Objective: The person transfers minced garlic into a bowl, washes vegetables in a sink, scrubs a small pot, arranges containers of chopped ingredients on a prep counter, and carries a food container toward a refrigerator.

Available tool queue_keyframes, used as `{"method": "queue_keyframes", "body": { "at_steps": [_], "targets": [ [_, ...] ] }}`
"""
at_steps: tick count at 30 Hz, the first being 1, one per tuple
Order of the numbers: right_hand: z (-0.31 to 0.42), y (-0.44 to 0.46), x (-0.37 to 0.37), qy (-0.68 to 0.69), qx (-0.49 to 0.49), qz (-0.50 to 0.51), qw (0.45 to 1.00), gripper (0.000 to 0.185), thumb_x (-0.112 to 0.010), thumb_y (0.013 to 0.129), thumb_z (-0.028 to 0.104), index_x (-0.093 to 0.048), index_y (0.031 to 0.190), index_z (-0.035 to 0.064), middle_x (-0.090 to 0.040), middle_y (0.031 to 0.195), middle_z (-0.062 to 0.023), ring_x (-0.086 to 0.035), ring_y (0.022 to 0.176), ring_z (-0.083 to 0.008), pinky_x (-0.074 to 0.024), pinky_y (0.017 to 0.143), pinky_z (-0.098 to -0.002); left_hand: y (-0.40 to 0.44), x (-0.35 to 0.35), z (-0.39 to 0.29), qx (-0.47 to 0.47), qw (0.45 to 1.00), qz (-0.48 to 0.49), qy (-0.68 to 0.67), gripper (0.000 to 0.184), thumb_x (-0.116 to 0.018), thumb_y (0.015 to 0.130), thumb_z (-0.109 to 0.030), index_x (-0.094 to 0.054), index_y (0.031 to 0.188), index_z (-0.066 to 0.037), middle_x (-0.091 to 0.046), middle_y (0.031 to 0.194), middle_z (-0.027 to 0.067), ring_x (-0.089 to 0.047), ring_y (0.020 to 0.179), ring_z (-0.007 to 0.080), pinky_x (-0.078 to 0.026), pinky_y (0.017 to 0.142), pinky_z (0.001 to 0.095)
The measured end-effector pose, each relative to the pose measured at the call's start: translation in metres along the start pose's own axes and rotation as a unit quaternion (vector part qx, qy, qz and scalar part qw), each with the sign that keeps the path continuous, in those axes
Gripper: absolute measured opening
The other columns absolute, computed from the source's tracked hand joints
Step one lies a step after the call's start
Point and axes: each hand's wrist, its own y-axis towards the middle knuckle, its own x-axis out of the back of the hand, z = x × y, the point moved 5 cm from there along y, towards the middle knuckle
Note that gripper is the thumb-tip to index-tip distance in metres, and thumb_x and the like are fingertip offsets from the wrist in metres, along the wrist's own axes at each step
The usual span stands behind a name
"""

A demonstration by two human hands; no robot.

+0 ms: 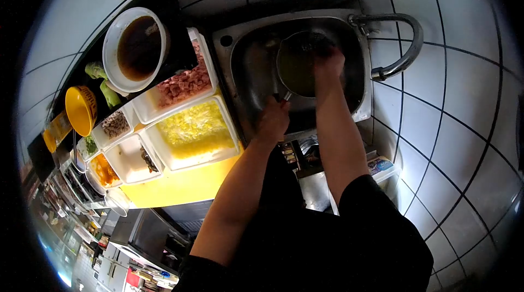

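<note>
A round pan (297, 71) with water-like liquid in it sits in the dark metal sink (251, 62). My left hand (274, 120) is closed around the pan's handle (287, 96) at the near side of the sink. Over the right part of the pan is my right hand (329, 66), its fingers bent down into shadow. Something dark lies at those fingers, too dim to make out. A curved metal faucet (410, 46) stands at the right of the sink, its spout turned away from the pan.
Left of the sink are white trays with yellow pieces (194, 128), diced pink meat (185, 83) and orange food (103, 169). A white tub of brown liquid (139, 49) and a yellow bowl (81, 110) stand behind them. Tiled wall (436, 84) rises at the right.
</note>
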Motion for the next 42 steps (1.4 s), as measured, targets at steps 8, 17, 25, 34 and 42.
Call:
{"method": "queue_keyframes", "body": {
  "at_steps": [8, 17, 25, 34, 42],
  "targets": [
    [-0.013, -0.044, -0.045, -0.668, 0.025, -0.158, 0.727, 0.061, -0.064, 0.094, 0.043, -0.052, 0.135, -0.0009, -0.059, 0.131, -0.0221, -0.053, 0.126, -0.0324, -0.0492, 0.103, -0.0426, -0.039, 0.060, -0.044, 0.115, 0.986, 0.048, -0.112, 0.042, -0.050, 0.103, -0.038, -0.044, 0.123, -0.002, -0.064, 0.115, 0.0305, -0.062, 0.110, 0.0493, -0.049, 0.092, 0.0570],
    [-0.048, -0.081, -0.073, -0.809, 0.276, 0.252, 0.453, 0.030, -0.055, 0.097, 0.022, -0.069, 0.105, -0.0039, -0.066, 0.106, -0.0202, -0.062, 0.106, -0.0338, -0.0517, 0.090, -0.0457, -0.014, 0.035, -0.024, -0.021, 0.987, -0.032, -0.157, 0.041, -0.055, 0.100, -0.033, -0.044, 0.122, 0.000, -0.064, 0.112, 0.0314, -0.062, 0.106, 0.0503, -0.049, 0.089, 0.0567],
    [-0.044, -0.069, 0.002, -0.811, 0.215, 0.438, 0.323, 0.033, -0.054, 0.094, 0.018, -0.066, 0.119, 0.0001, -0.068, 0.116, -0.0207, -0.064, 0.108, -0.0368, -0.0512, 0.095, -0.0480, -0.033, 0.058, -0.037, 0.062, 0.992, 0.010, -0.107, 0.042, -0.057, 0.100, -0.034, -0.046, 0.121, 0.001, -0.064, 0.113, 0.0302, -0.063, 0.107, 0.0475, -0.050, 0.090, 0.0545],
    [0.006, -0.052, -0.059, -0.877, 0.244, 0.267, 0.317, 0.054, -0.061, 0.096, 0.030, -0.051, 0.144, 0.0072, -0.048, 0.148, -0.0182, -0.042, 0.139, -0.0355, -0.0338, 0.115, -0.0508, -0.029, 0.061, -0.040, 0.084, 0.988, 0.029, -0.129, 0.042, -0.057, 0.100, -0.035, -0.046, 0.120, 0.000, -0.065, 0.113, 0.0294, -0.063, 0.110, 0.0458, -0.050, 0.091, 0.0539],
    [-0.063, -0.054, -0.024, -0.719, 0.256, 0.425, 0.487, 0.053, -0.055, 0.100, 0.030, -0.046, 0.147, 0.0077, -0.046, 0.149, -0.0201, -0.039, 0.140, -0.0382, -0.0328, 0.116, -0.0514, -0.027, 0.054, -0.035, 0.053, 0.987, -0.018, -0.152, 0.040, -0.054, 0.102, -0.035, -0.047, 0.119, 0.000, -0.065, 0.114, 0.0290, -0.061, 0.111, 0.0474, -0.049, 0.091, 0.0545]
  ]
}}
